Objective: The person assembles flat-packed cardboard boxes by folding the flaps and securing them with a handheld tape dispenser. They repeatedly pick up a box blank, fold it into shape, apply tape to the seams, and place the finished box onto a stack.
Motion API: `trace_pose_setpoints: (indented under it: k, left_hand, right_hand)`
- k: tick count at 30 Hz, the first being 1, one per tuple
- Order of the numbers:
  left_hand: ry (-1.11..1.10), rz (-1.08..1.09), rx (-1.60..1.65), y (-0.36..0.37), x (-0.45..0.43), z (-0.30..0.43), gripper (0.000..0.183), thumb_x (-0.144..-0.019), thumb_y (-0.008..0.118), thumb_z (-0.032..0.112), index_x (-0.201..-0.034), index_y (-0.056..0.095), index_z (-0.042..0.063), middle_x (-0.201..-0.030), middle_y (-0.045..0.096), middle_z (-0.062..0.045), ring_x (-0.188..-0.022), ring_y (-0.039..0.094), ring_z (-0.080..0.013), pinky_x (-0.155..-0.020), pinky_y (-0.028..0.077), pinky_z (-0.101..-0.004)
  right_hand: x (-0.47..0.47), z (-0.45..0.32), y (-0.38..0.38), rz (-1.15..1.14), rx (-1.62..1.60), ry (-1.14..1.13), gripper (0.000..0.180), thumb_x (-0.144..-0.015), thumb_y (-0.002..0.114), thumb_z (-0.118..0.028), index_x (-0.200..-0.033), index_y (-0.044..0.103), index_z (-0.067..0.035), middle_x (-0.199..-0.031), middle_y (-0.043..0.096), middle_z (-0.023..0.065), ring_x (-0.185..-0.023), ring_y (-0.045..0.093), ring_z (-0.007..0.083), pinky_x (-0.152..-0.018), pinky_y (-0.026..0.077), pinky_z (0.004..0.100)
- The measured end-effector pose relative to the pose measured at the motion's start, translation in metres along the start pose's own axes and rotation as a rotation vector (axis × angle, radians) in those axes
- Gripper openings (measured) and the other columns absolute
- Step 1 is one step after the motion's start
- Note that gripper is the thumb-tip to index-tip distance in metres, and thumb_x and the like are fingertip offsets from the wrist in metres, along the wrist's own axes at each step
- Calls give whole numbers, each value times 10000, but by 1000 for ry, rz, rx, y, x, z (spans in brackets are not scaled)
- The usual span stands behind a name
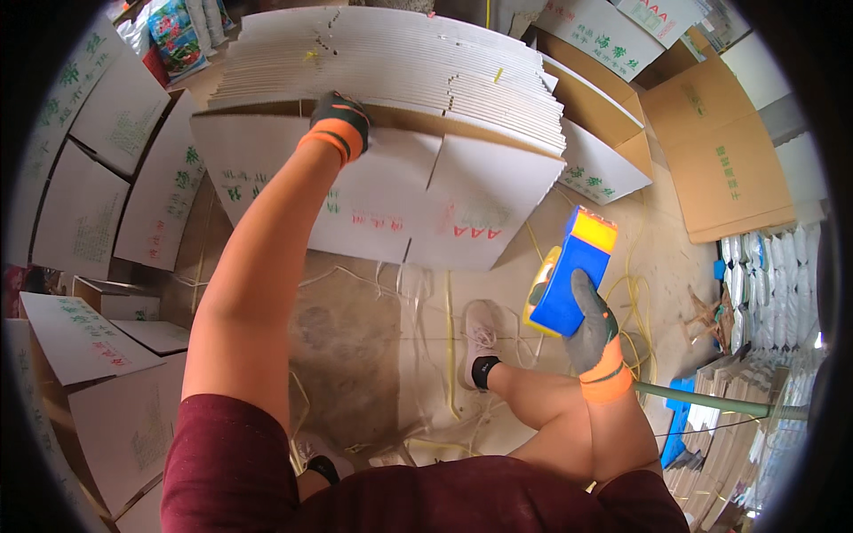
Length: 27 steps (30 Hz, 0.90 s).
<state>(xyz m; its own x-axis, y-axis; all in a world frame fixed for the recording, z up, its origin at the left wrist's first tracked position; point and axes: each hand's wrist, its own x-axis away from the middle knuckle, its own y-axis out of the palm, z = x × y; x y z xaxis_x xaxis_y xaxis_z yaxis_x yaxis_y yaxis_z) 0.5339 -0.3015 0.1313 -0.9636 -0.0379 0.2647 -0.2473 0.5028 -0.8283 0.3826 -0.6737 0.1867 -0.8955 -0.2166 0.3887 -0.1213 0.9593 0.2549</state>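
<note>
My left hand (338,126), in a dark glove with an orange cuff, grips the top edge of a folded white cardboard carton (380,180). This carton is the front one of a long row of flat cartons (386,60) standing on edge. A narrow gap showing brown cardboard runs between it and the rest. My right hand (596,333), gloved the same way, holds a blue tape dispenser (576,280) with an orange-yellow end, its thumb across the blue body. A yellow-edged tape roll (543,286) shows at the dispenser's left side. The fingers beneath are mostly hidden.
White cartons (150,193) stand at the left, others (600,163) at the right. A brown carton (726,153) leans nearby. Loose yellow strapping (630,293) lies on the floor by my shoe (483,333). A green pole (720,400) crosses the lower right.
</note>
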Motion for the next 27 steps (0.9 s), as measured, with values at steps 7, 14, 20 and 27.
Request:
trace_pose_setpoints:
  k: [7,14,20,27]
  left_hand:
    - [172,428,-555,79,138,43,412,-857,376,272,-1234,506,168,-1359,421,-52,-1264,358,-261,-1059,189,-484]
    - [676,435,398,30,348,184,408,-812,465,281,-1188,538,141,-1277,490,-65,-1209,422,-226,-1081,199,-472]
    - [866,390,590,-7,411,266,471,-701,584,362,-1065,611,63,-1241,513,-98,-1218,400,-294,-1074,181,-480]
    - [-66,150,770,67,478,119,401,-758,536,195,-1141,539,79,-1222,499,-139,-1139,456,-280,-995,334,-425]
  right_hand:
    - [-39,51,-77,371,72,-201,612,-814,633,-390,-1270,431,-36,-1127,535,74,-1002,524,201,-868,425,325]
    - [-17,64,-73,-12,349,-234,508,-795,668,-323,-1181,508,-35,-1039,572,56,-933,533,157,-826,435,302]
    - [69,105,7,-324,1457,-605,585,-753,651,-440,-1095,498,10,-952,594,237,-871,584,375,-745,468,403]
    - [73,101,-31,-212,984,-644,513,-785,652,-367,-1103,509,9,-959,618,172,-847,607,312,-732,475,374]
